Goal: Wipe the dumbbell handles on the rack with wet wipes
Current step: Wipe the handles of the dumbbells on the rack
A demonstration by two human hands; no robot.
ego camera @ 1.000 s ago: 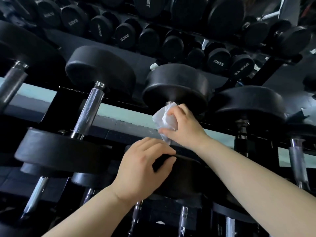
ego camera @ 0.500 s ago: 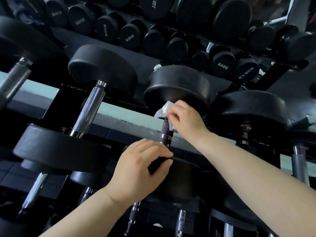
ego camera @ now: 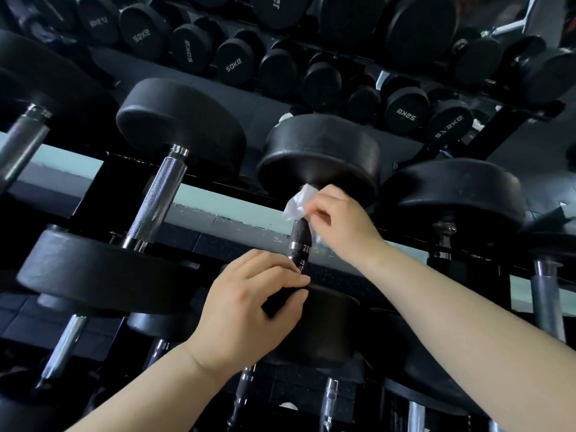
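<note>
A black dumbbell lies on the rack in the middle of the view, its far head [ego camera: 321,154] up and its near head [ego camera: 324,325] down. Between them runs a dark knurled handle [ego camera: 300,236]. My right hand [ego camera: 339,222] holds a white wet wipe [ego camera: 297,202] wrapped round the top of that handle, just under the far head. My left hand [ego camera: 249,307] grips the rim of the near head, fingers curled over its edge. The lower handle shows bare between my two hands.
Other dumbbells lie alongside: one with a shiny knurled handle [ego camera: 157,198] at left, another [ego camera: 455,194] at right. Rows of smaller dumbbells [ego camera: 233,62] fill the upper shelf. More handles [ego camera: 330,400] stand on the tier below. A pale rail [ego camera: 218,210] crosses behind.
My right hand slid the wipe up the handle from near the lower end to just under the far head, baring the dark knurled part. My left hand stayed on the near head.
</note>
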